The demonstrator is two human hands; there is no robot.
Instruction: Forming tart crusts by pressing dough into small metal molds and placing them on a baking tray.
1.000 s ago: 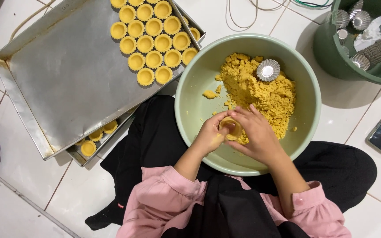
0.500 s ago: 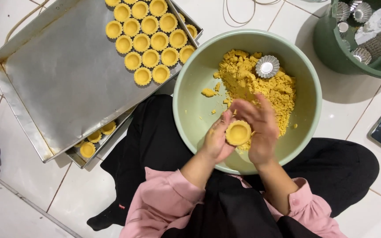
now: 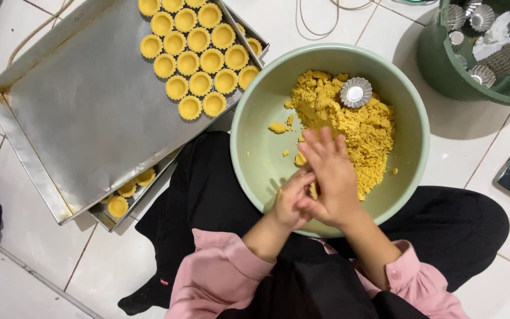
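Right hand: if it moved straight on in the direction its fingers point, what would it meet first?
Probably the yellow dough heaped in the green bowl; the right hand points straight at it. Height above the dough is unclear.

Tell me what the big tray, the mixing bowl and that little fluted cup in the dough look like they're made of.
Tray: bare metal, likely aluminium, with a dull grey brushed sheen and folded rim.
Mixing bowl: probably plastic, though enamel is possible; it is pale green, smooth and evenly matte.
Fluted cup: thin shiny metal, with a bright reflection and crimped edge, sitting on crumbly yellow dough.
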